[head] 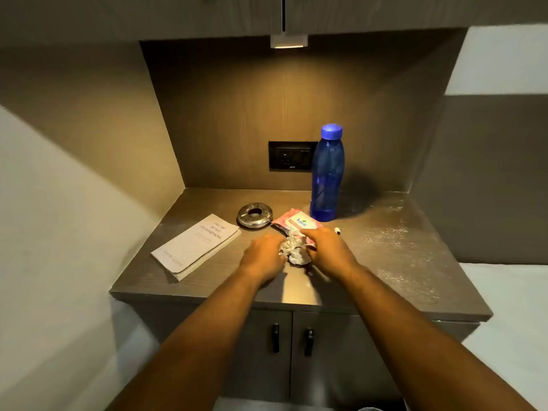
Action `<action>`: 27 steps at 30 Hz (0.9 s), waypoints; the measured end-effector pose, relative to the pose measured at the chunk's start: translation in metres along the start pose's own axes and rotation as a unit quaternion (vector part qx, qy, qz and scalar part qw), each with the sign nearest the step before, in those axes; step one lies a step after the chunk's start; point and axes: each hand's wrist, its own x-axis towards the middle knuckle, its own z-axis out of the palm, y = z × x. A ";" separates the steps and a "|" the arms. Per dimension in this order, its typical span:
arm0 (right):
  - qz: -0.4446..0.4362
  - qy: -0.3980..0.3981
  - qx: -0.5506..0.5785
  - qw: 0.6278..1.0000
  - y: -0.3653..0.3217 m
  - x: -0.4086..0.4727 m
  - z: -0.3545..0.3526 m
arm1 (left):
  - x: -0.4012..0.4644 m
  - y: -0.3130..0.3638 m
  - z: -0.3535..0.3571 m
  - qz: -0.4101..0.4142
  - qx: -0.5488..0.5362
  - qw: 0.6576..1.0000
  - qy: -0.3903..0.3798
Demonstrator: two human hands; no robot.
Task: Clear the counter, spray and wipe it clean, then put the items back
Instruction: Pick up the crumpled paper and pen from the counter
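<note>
1. At the near edge of the counter point(142, 280), two bare forearms reach forward over a pair of cabinet doors with dark handles; the surface ahead bears pale streaks and smears, chiefly on its right half.
2. Left hand point(262, 258): fingers curled, the grip pressed against the left side of a crumpled white wipe point(295, 250). Whether it pinches the wipe or only steadies it cannot be told.
3. Right hand point(327, 252): the grip rests on the right side of the same wipe, forefinger extended onto the near end of the pink wipes pack point(296, 222). The wipe lies bunched between the two hands, touching the pack, with no clear long axis.
4. Wipes pack: flat on the counter, long axis running near-right to far-left, its printed label reading toward the far right.
5. Book point(197, 244), left of the hands: flat, closed, long axis running from near-left to far-right, its title facing away from the viewer.
6. Round metal dish point(255, 215), just beyond the book's far corner. A small dark object point(337, 231) lies right of the pack, too small to identify.
7. Blue bottle point(327, 173), farthest: upright, capped, before the wall socket point(292, 155).
8. Judgement: the items stand on the counter and the wipe is only being gathered, so clearing appears unfinished. The next move probably calls for a firm hold on the wipe, then lifting book, dish, pack and bottle away.
</note>
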 end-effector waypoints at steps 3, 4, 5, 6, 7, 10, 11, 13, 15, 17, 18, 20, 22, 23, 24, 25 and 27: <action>-0.041 -0.035 -0.066 0.996 0.007 0.014 0.004 | 0.013 0.003 0.011 0.013 0.070 0.997 0.001; -0.047 -0.049 -0.076 0.995 0.009 0.017 0.006 | 0.015 0.004 0.012 0.005 0.075 0.997 -0.001; -0.054 -0.055 -0.084 0.993 0.010 0.021 0.007 | 0.017 0.002 0.015 -0.002 0.076 0.997 -0.005; -0.056 -0.047 -0.078 0.994 0.011 0.023 0.009 | 0.019 0.000 0.016 -0.008 0.080 0.997 -0.010; -0.039 -0.030 -0.050 0.998 0.012 0.025 0.008 | 0.021 -0.004 0.017 -0.013 0.088 0.996 -0.014; 0.071 0.065 0.127 0.987 0.014 0.032 0.002 | 0.027 -0.016 0.012 -0.044 0.068 0.997 -0.004; 0.111 0.091 0.191 0.971 0.014 0.034 -0.002 | 0.029 -0.021 0.010 -0.058 0.043 0.997 0.007; 0.180 0.125 0.288 0.932 0.016 0.035 -0.008 | 0.035 -0.026 0.007 -0.087 -0.013 0.996 0.030; 0.207 0.137 0.301 0.921 0.020 0.036 -0.012 | 0.040 -0.024 0.007 -0.105 -0.075 0.990 0.055; 0.208 0.139 0.281 0.927 0.022 0.035 -0.012 | 0.044 -0.016 0.009 -0.093 -0.116 0.986 0.073; 0.205 0.147 0.276 0.927 0.022 0.033 -0.013 | 0.046 -0.012 0.010 -0.069 -0.112 0.988 0.079; 0.195 0.183 0.269 0.925 0.024 0.028 -0.017 | 0.051 -0.004 0.013 0.003 -0.063 0.996 0.068; 0.196 0.210 0.254 0.924 0.026 0.023 -0.022 | 0.055 0.000 0.019 0.059 0.014 0.998 0.018; 0.200 0.217 0.246 0.923 0.028 0.020 -0.024 | 0.057 0.000 0.024 0.073 0.047 0.996 -0.002; 0.206 0.225 0.248 0.920 0.030 0.019 -0.025 | 0.057 -0.001 0.028 0.074 0.066 0.995 -0.012; 0.216 0.234 0.260 0.912 0.030 0.018 -0.027 | 0.057 -0.001 0.031 0.073 0.069 0.995 -0.011; 0.241 0.258 0.293 0.889 0.029 0.017 -0.029 | 0.057 -0.004 0.035 0.067 0.047 0.997 0.008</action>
